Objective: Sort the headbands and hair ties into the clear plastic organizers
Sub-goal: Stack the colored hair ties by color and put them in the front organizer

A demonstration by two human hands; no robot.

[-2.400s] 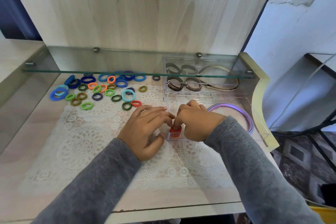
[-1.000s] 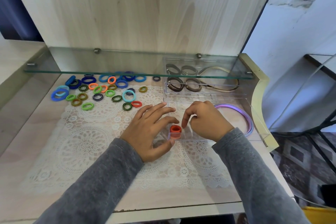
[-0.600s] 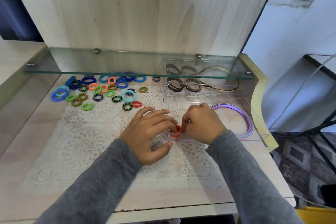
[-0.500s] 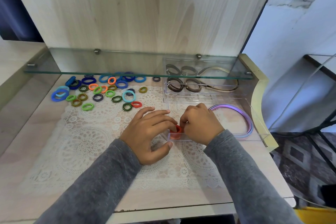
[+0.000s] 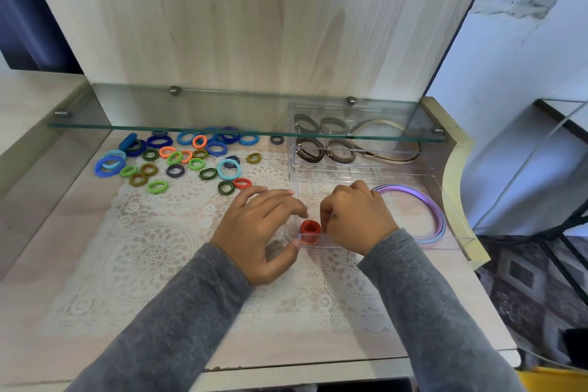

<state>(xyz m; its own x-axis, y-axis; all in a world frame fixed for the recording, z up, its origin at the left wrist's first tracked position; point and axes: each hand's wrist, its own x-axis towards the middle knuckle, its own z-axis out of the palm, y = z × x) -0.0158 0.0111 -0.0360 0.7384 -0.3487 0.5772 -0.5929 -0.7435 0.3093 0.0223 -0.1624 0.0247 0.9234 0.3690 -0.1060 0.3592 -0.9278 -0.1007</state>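
Resting on the lace mat (image 5: 159, 248), the left hand (image 5: 257, 229) is lying with fingers loosely apart, thumb touching the near clear organizer (image 5: 458, 232) at its near-left corner. The right hand (image 5: 356, 219) is reaching inside, fingers curled beside the red hair ties (image 5: 310, 229) stacked in that corner; whether they are pinching them, I cannot tell. A purple headband (image 5: 429, 210) is lying along the organizer's right side. Loose hair ties (image 5: 191, 162) are sitting near the desk's (image 5: 63, 232) far-left corner.
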